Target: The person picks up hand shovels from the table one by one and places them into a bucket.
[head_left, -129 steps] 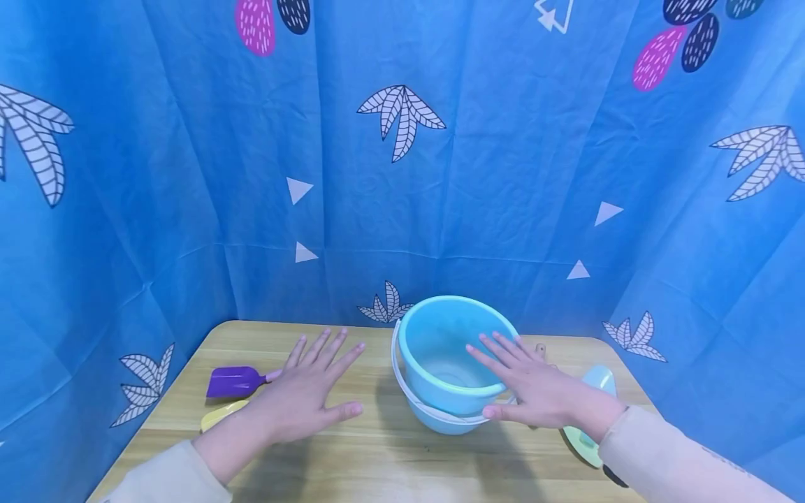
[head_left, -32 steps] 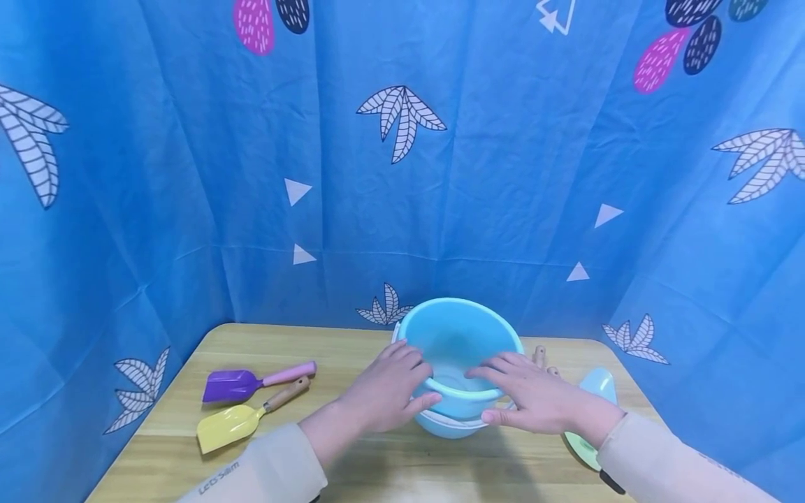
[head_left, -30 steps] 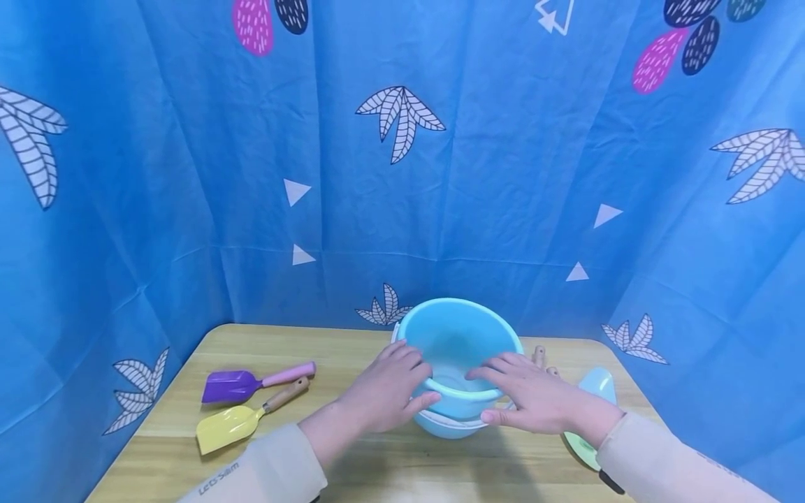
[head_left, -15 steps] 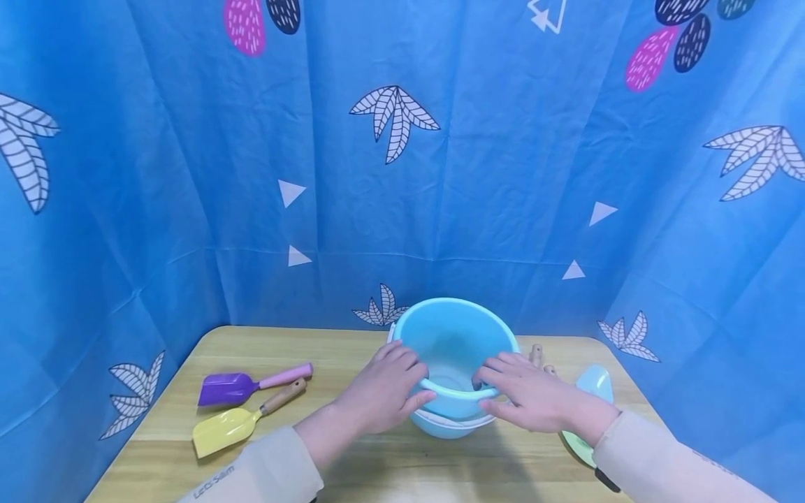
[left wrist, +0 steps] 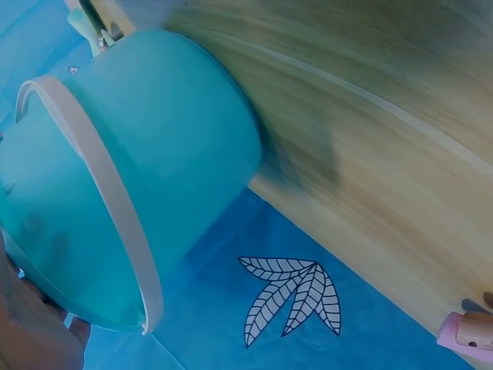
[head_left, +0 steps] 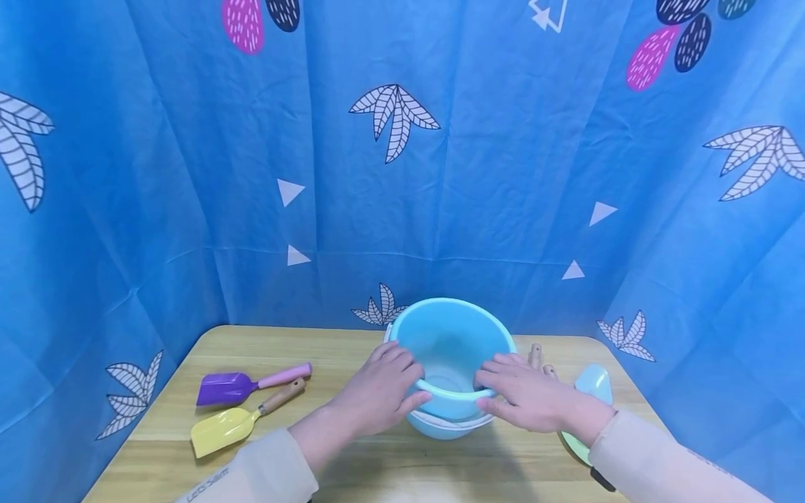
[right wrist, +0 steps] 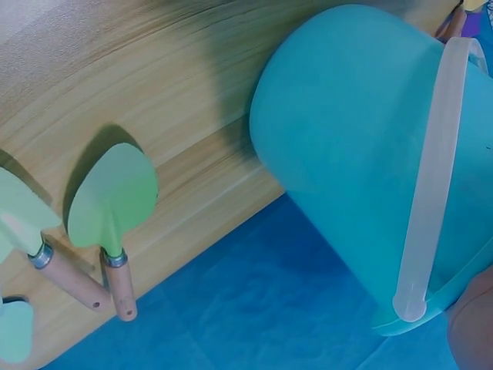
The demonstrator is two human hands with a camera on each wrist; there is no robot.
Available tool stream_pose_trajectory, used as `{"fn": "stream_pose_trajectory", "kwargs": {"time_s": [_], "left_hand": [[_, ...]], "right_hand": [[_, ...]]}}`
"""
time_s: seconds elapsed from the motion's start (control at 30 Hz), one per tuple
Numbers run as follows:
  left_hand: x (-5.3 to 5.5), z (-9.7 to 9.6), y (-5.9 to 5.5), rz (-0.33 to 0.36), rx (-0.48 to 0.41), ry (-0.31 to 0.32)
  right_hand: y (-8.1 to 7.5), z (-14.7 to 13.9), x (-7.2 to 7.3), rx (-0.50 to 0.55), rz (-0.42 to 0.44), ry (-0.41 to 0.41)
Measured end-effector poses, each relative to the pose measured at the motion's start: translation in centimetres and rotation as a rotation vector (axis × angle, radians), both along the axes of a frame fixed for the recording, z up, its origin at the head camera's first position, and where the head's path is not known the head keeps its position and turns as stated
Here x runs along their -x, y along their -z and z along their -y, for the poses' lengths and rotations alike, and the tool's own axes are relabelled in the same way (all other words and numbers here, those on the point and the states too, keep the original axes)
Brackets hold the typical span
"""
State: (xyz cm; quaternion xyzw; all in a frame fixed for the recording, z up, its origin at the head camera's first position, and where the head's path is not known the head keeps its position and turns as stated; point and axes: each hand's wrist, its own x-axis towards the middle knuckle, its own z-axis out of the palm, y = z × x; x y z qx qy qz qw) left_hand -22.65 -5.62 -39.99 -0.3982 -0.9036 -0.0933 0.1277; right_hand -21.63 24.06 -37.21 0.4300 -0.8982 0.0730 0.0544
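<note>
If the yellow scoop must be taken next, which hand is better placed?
Probably the left hand: it is nearer the yellow scoop, whose handle points roughly its way. The right hand grips the bucket farther off.

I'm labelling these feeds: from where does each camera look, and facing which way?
Head: on the head, facing forward and down at the blue bucket; left hand, right hand and sleeves show.
Left wrist: on that wrist, facing the bucket's side and white handle; part of left hand shows.
Right wrist: on that wrist, facing bucket and green trowel; part of right hand shows.
Both wrist views share bucket, handle, table.
</note>
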Motion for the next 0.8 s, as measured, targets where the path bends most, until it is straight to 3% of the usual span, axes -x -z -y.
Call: {"fn": "stream_pose_trajectory", "kwargs": {"time_s": [0.6, 0.8], "left_hand": [[-0.4, 1.0, 0.2, -0.035, -0.014, 0.004], [-0.8, 1.5, 0.0, -0.014, -0.014, -0.003]], "right_hand": [[-0.1, 1.0, -0.1, -0.024, 0.044, 0.013], [0.2, 1.4, 0.0, -0.01, 0.048, -0.007]]}}
